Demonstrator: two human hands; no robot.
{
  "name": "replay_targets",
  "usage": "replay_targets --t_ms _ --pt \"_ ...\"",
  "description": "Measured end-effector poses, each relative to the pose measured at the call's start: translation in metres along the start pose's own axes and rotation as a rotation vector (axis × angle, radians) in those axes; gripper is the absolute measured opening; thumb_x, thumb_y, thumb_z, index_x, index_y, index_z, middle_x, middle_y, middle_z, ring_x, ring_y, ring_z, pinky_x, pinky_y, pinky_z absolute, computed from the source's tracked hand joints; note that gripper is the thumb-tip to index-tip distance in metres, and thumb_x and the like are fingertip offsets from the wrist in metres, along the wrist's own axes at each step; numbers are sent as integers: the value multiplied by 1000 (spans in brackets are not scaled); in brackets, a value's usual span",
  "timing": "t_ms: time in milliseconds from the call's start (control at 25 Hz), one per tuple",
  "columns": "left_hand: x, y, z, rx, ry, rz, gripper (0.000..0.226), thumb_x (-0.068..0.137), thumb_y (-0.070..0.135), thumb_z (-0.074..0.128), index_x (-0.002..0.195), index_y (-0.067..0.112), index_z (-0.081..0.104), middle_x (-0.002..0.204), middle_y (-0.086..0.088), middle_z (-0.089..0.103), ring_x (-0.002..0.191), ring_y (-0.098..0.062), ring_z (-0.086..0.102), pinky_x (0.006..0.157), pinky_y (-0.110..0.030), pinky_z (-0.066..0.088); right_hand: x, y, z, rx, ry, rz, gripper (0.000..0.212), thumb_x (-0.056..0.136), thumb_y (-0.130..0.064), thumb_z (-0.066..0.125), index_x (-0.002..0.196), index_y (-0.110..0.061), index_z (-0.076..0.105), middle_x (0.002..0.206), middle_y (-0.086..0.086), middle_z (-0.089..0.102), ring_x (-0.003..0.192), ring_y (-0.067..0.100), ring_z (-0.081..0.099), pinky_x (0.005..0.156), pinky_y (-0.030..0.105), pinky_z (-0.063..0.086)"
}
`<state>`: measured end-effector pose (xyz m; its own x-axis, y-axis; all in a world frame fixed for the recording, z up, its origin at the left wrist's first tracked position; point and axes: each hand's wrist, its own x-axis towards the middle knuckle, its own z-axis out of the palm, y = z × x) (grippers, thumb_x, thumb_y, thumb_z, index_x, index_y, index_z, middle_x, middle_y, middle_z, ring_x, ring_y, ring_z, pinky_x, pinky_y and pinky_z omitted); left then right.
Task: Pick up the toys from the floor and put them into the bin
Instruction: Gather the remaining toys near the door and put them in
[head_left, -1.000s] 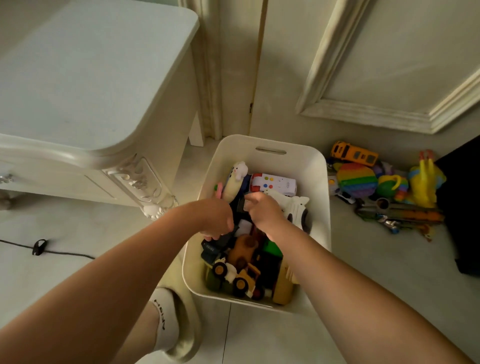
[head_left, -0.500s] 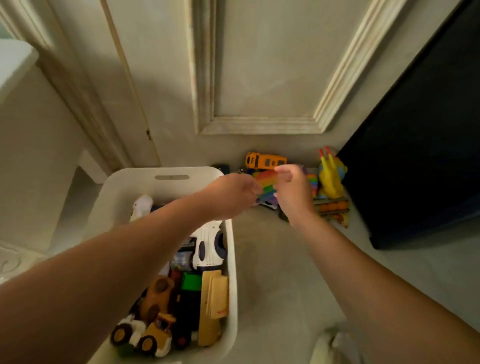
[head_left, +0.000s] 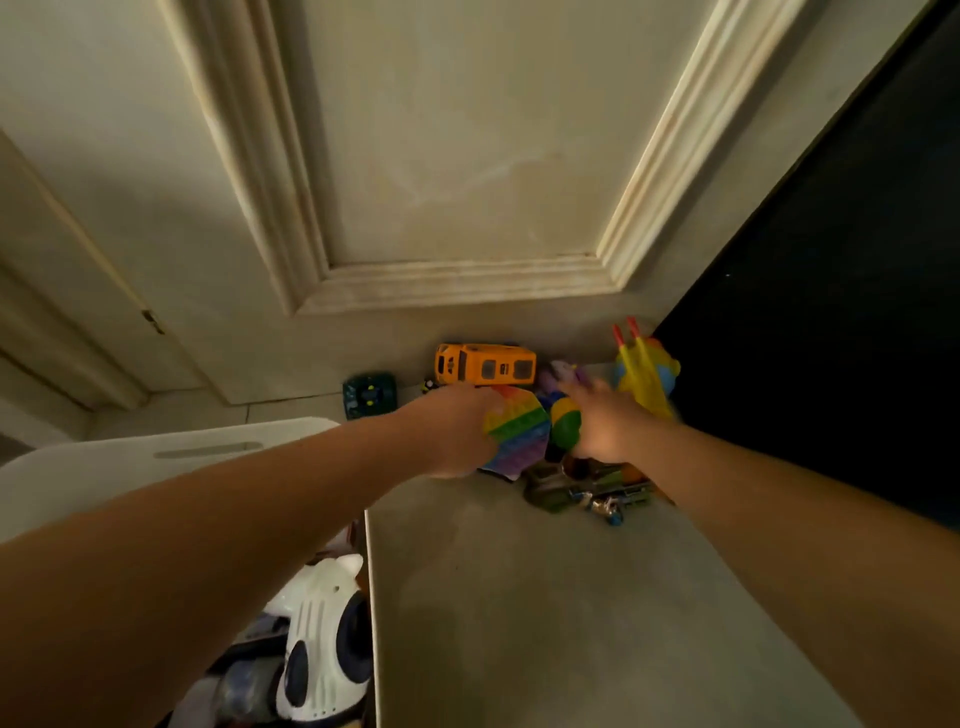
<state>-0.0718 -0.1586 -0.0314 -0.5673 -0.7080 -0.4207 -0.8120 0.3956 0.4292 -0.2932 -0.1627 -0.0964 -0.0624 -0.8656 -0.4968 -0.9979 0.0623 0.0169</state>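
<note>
Two hands reached toward the toy pile on the floor (head_left: 545, 597) at 12 o'clock. Left hand (head_left: 449, 434) gripped one rainbow pop pad (head_left: 517, 434); its fingers were hidden. Right hand (head_left: 605, 423), blurred, had fingers spread over one green ball (head_left: 563, 428). One orange bus (head_left: 485, 365) lay beyond. One white bin (head_left: 156, 462) stood at 8 o'clock.
</note>
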Motion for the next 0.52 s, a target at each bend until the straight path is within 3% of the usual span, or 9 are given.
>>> replay_targets --t_ms 120,240,360,440,520 --pt "9 -3 12 -126 30 35 51 88 22 60 137 25 48 129 -2 55 98 -15 54 66 -16 40 10 4 21 56 63 -29 101 73 -38 76 152 -30 14 159 9 16 146 31 17 113 41 25" --pt "4 -7 20 -256 59 -26 58 88 26 63 142 31 41 132 1 53 94 -10 54 62 -8 37 3 7 31 215 200 9 83 72 -28 76 143 -28 34 142 11 37 131 35 39 106 37 32" --pt "-2 -4 27 -521 52 -182 54 89 29 64 140 24 45 125 -5 57 101 -19 59 77 -24 48 -20 15 15 527 379 58 74 66 -16 81 131 -23 48 128 12 42 117 30 47 92 28 40" --pt "-7 2 29 -971 9 -286 47 89 29 66 133 19 52 111 -7 61 98 -22 60 90 -35 51 -42 12 -2 763 438 24 72 62 -15 84 125 -28 51 125 6 47 111 20 52 88 25 42" --pt "-13 10 26 -1324 -114 -301 38 85 37 66 120 22 60 110 -3 64 101 -21 62 96 -44 51 -69 -11 -9 986 422 -121 70 62 -21 85 122 -32 52 122 0 55 107 11 57 90 21 47"
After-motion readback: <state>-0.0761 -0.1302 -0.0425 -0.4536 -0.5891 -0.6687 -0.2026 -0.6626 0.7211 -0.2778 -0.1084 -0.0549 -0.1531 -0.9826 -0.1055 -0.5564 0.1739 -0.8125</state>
